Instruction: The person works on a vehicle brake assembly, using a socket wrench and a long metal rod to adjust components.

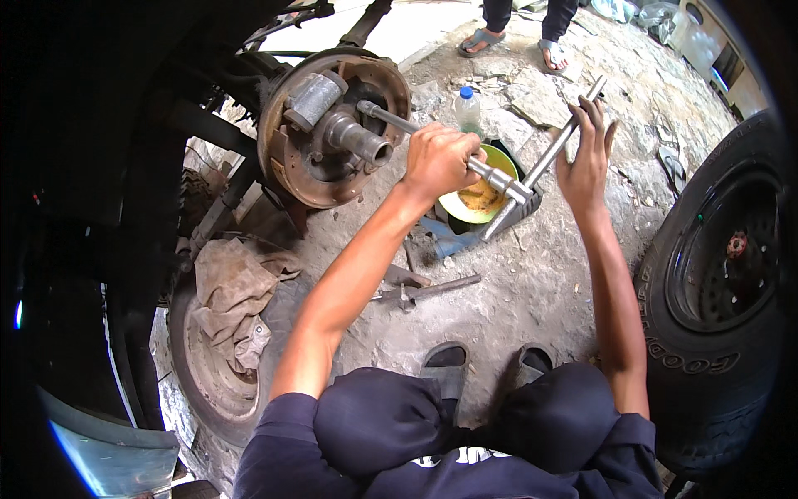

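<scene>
My left hand point(445, 162) is wrapped round the shaft of a long socket wrench point(499, 177) with a sliding T-handle. The wrench's socket end reaches into the rusty brake assembly point(293, 170) beside the hollow axle tube point(357, 140); whether it sits on a bolt I cannot tell. My right hand point(587, 158) is against the upper part of the steel cross bar point(555, 150), fingers stretched out and apart, not wrapped round it. A grey cylindrical part point(316, 101) sits at the top of the brake assembly.
Below the wrench stands a yellow-green bowl point(453, 205) with brownish liquid, and behind it a blue-capped bottle point(467, 110). Metal tools point(440, 288) lie on the rough ground. A large tyre point(665, 291) stands right; a rag point(237, 291) covers a wheel at left. Another person's feet point(553, 55) are far off.
</scene>
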`<state>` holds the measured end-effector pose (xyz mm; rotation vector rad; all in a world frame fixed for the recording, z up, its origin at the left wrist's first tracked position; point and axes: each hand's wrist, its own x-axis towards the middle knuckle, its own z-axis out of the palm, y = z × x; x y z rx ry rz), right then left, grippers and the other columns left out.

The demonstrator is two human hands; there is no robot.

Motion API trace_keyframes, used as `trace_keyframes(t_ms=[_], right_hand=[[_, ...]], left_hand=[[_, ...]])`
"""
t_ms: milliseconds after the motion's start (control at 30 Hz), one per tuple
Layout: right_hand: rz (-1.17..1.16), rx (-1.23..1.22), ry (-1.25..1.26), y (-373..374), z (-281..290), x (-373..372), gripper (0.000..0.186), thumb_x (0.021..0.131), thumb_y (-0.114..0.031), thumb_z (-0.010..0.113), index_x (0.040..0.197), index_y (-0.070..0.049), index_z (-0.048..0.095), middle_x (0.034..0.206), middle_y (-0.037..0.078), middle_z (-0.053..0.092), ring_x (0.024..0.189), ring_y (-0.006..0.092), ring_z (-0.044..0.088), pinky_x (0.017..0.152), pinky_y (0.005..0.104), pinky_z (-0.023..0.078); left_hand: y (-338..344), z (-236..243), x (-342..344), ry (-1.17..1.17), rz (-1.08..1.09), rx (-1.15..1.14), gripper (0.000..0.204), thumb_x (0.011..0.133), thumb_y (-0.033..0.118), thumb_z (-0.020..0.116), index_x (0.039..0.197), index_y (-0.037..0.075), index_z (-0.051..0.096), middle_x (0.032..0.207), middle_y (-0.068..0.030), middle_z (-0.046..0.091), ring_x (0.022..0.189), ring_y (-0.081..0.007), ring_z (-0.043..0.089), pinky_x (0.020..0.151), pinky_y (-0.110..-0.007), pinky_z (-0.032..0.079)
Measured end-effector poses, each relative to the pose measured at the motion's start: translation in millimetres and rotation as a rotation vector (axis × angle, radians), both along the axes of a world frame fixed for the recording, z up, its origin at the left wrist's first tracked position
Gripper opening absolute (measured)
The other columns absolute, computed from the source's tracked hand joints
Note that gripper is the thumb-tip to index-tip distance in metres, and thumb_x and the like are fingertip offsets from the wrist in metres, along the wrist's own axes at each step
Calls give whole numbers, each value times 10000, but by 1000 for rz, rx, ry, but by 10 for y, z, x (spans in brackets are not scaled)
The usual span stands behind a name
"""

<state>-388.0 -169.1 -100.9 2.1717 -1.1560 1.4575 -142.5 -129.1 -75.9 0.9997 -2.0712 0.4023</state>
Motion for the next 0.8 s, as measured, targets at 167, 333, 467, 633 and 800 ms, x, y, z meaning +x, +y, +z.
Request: trace_keyframes(t_ms=[167, 333, 467, 633, 800], right_hand=[[-22, 59, -38, -13, -247, 173, 385, 887, -63, 613, 1242, 45, 512, 1264, 245, 537, 1271, 421, 458, 1106, 515, 326], [88, 447, 23, 433, -890, 159, 205, 867, -78, 645, 1052, 0, 599, 933, 165, 655, 830, 325, 624, 756, 450, 471], [306, 724, -195, 1047, -1105, 528, 209, 933, -147, 612, 778, -12, 573, 660, 182, 606, 535, 334, 600, 496, 426, 465], [647, 1006, -579, 1580, -786, 768, 373, 994, -180, 550, 677, 11, 603, 542, 48, 586, 476, 99, 544, 430, 286, 421], [923, 1163, -501, 1659, -378, 760, 437, 1022, -256, 496, 710, 19, 632, 586, 58, 618, 529, 100, 564, 484, 281, 439]], left_hand=[[-23, -86, 98, 20, 14, 34, 156, 554, 130, 736, 629, 161, 602, 571, -22, 610, 563, -205, 612, 580, -350, 440], [-83, -85, 17, 34, -1, -13, 149, 565, 119, 722, 557, 162, 579, 537, -17, 584, 523, -201, 607, 535, -333, 442], [-85, -96, 35, -44, 26, 16, 142, 587, 134, 722, 571, 147, 581, 535, -32, 580, 510, -210, 597, 530, -345, 451], [-135, 6, 23, -102, -4, 70, 138, 626, 130, 709, 599, 133, 574, 535, -52, 573, 502, -225, 597, 507, -357, 461], [-33, 142, 95, -108, 47, 93, 119, 683, 140, 696, 652, 114, 584, 545, -76, 569, 531, -275, 609, 523, -391, 486]])
